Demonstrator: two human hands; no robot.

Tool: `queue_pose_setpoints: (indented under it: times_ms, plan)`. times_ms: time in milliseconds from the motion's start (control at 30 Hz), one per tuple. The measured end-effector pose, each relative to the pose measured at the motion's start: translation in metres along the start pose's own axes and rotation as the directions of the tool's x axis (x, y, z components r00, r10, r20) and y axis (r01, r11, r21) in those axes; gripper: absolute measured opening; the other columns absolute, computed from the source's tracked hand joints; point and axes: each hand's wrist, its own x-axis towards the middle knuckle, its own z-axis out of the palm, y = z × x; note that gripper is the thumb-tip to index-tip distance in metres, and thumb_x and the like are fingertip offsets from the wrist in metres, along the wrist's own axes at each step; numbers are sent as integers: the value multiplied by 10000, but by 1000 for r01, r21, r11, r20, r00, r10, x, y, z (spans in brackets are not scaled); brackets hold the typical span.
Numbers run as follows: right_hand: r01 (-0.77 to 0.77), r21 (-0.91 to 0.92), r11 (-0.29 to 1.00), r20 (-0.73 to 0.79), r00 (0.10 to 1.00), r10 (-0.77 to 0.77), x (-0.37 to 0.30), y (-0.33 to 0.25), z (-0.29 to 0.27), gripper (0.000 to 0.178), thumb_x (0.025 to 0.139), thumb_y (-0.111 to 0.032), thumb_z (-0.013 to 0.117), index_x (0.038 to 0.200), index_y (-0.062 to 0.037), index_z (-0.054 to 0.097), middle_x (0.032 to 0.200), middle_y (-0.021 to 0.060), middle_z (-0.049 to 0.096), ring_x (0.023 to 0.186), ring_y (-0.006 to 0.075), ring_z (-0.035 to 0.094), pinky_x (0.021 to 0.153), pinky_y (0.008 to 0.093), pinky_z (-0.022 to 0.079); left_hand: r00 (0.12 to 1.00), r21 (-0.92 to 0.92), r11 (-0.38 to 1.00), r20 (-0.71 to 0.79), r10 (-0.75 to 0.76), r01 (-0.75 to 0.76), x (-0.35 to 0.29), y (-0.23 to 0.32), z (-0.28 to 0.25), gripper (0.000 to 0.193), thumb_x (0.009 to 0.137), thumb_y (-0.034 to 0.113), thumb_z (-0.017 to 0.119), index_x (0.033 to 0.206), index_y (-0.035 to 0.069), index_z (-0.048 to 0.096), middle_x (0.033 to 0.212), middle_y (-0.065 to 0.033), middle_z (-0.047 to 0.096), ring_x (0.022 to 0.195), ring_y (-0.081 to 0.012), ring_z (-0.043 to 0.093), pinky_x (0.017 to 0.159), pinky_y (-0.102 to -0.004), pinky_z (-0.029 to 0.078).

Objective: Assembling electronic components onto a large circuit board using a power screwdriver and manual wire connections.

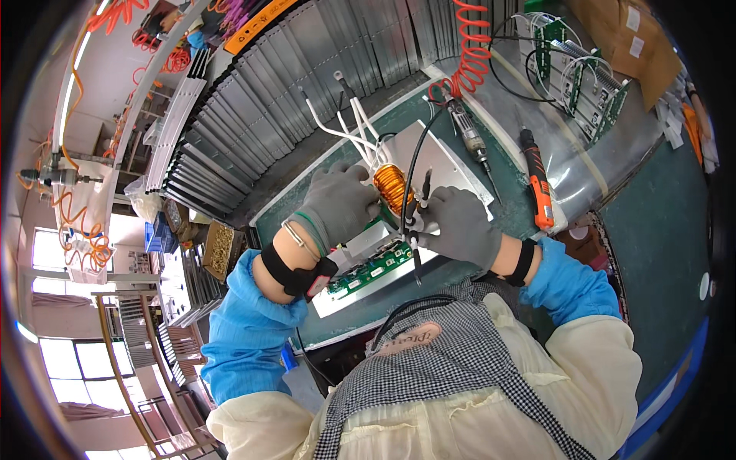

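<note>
A copper-wound coil [392,188] sits on a flat metal plate [452,165] on the green bench. White cables [357,126] with metal lugs rise behind it, and a black cable [415,157] arches down beside it. In a grey glove, my left hand [337,205] is closed at the coil's left side, its fingertips partly hidden. My right hand [460,228], gloved alike, pinches black cable ends just right of the coil. Nearer to me, a green circuit board [372,274] lies partly under my left hand and wrist.
Grey metal panels [253,123] stand in a row behind the work. To the right lie a pneumatic screwdriver [468,132] on a red coiled hose [473,57] and an orange-black power screwdriver [537,180]. Another wired assembly [579,84] stands far right, near a cardboard box [632,42].
</note>
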Motion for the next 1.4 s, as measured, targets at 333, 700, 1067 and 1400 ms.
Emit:
queue_pose_setpoints:
  times_ms: [333, 700, 1067, 1400]
  plan:
    - [50, -157, 986, 294, 956, -1, 13, 11, 21, 376, 781, -429, 591, 700, -70, 670, 703, 99, 636, 711, 274, 633, 644, 394, 489, 817, -11, 958, 525, -239, 288, 34, 17, -3, 333, 800, 339, 590, 767, 23, 692, 782, -146, 658, 738, -317, 652, 684, -405, 513]
    - [302, -2, 953, 214, 931, -294, 3, 19, 1, 460, 810, -501, 567, 770, -49, 643, 743, 101, 611, 699, 264, 620, 615, 404, 484, 772, -38, 899, 529, -353, 437, 35, 14, -4, 286, 784, 329, 604, 763, 60, 700, 768, -134, 669, 727, -318, 654, 687, -411, 514]
    - [423, 358, 832, -11, 893, -449, -4, 13, 9, 439, 783, -344, 673, 1083, -34, 590, 780, 119, 611, 697, 292, 614, 614, 385, 490, 977, -548, 834, -142, -161, 58, 16, 30, -25, 277, 862, 285, 587, 1055, 105, 674, 1168, -132, 593, 1043, -334, 570, 915, -398, 452]
    - [273, 458, 846, -57, 959, -278, -2, 9, 19, 316, 842, -356, 624, 935, -57, 666, 746, 137, 631, 677, 320, 617, 611, 383, 490, 992, -752, 648, 80, -95, 122, 6, 25, -37, 315, 850, 246, 596, 1055, 15, 658, 1143, -156, 604, 1063, -270, 561, 936, -358, 434]
